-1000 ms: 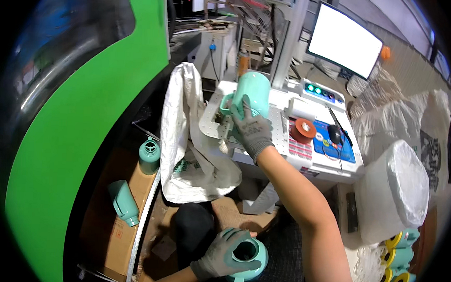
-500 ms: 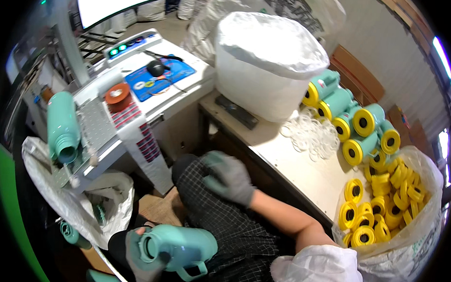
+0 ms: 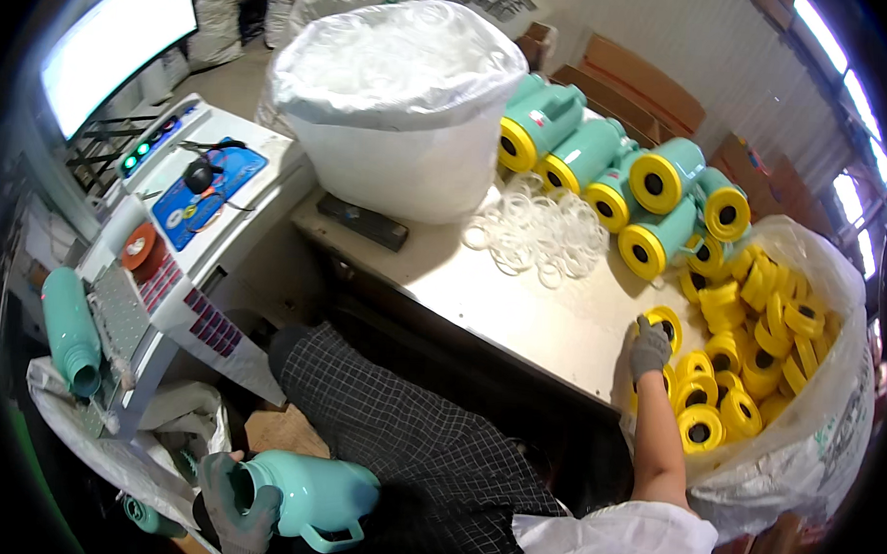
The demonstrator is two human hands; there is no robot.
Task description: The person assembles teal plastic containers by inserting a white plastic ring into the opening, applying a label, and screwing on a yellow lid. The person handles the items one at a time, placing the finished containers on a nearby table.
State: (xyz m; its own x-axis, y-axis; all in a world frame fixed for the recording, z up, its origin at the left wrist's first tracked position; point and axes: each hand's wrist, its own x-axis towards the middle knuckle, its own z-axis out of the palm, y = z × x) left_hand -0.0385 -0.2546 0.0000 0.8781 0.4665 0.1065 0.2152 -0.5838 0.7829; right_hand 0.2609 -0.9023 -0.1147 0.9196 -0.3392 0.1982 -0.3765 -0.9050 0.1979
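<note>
My left hand (image 3: 235, 504), in a grey glove, is closed around the mouth end of a teal jug (image 3: 324, 488). The jug lies on its side over my lap, with its loop handle toward me. My right hand (image 3: 649, 351), also gloved, is stretched out to the right side of the white table (image 3: 569, 325). Its fingers grip the near rim of a yellow base cap (image 3: 665, 322) with a dark centre. Beside it, a clear plastic bag (image 3: 806, 255) holds many more yellow caps (image 3: 742, 414). Part of my right fingers is hidden by the glove's back.
Several teal jugs (image 3: 585, 150) with yellow ends lie stacked at the table's back right. Clear rings (image 3: 538, 231) are heaped beside a large white bag (image 3: 389, 158). At left stand a machine with a label strip (image 3: 207, 322), a screen (image 3: 120, 41) and another teal bottle (image 3: 70, 327).
My right hand has moved from above my thigh to the yellow caps on the right and taken hold of one. My left hand keeps hold of the jug. The view has turned right.
</note>
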